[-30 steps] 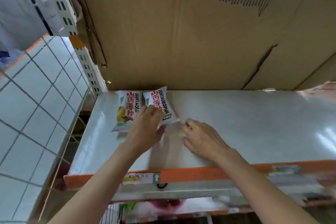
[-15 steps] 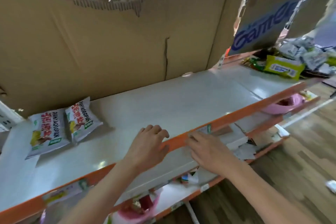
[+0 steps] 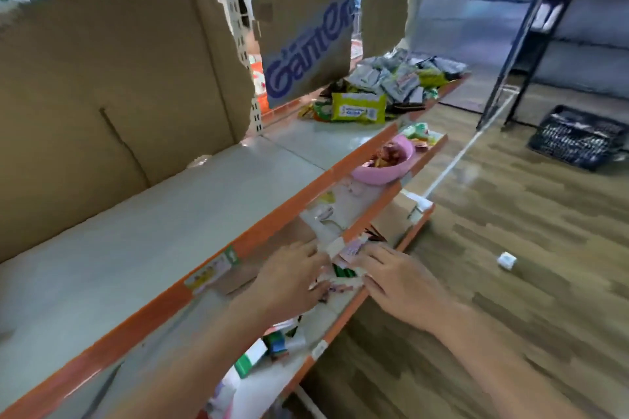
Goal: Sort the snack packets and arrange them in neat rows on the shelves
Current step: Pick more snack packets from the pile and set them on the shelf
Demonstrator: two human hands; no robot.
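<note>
A small shop, seen from head height beside a retail shelving unit. The grey metal shelves have orange front edges carrying a price label. Torn cardboard sheets line the back of the unit. A loose heap of snack packets lies at the far end of the upper shelf, and a pink bowl of small sweets sits on the shelf below. A black plastic crate stands on the wood-pattern floor by a dark metal rack.

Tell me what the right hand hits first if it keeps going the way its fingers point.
Probably the small packets on the lower shelf: the right hand points left at them, fingertips apparently already touching. Just beyond is the left hand.
</note>
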